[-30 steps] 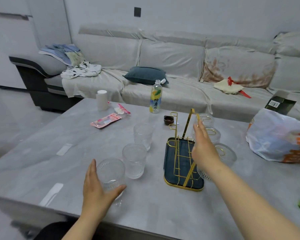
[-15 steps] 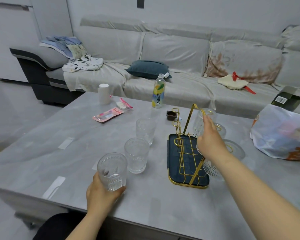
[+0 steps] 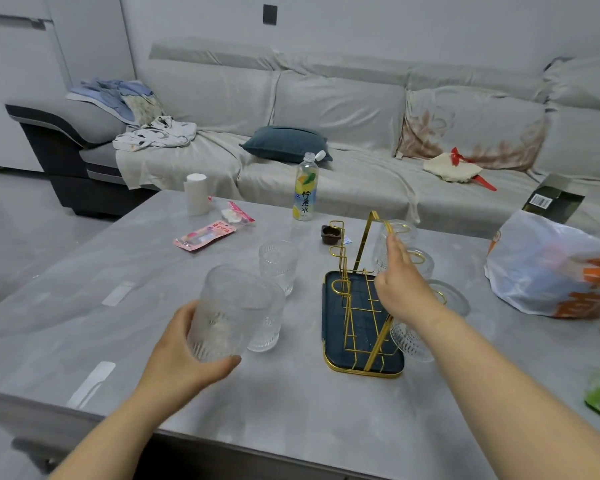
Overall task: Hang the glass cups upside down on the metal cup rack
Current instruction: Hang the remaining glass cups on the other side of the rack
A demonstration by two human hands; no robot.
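A ribbed glass cup (image 3: 227, 315) was held clear of the grey table (image 3: 257, 410) by the left hand (image 3: 184, 355), whose fingers and thumb were wrapped around its lower part; the cup was tilted slightly. Directly behind it a second glass cup (image 3: 269, 327) stood upright on the table, and a third glass cup (image 3: 278, 265) stood farther back. The right hand (image 3: 404, 289) was stretched over the gold metal cup rack (image 3: 352, 271), fingers loosely spread and closed on nothing, the fingertips beside the rack's top bar. The rack stood in a dark tray with a gold rim (image 3: 361, 370). On the rack's right side several glass cups (image 3: 411, 339) were seen hung on its loops, partly hidden by the forearm. A lemon drink bottle (image 3: 305, 188) stood at the table's far edge, and a white plastic bag (image 3: 548, 268) lay to the right.
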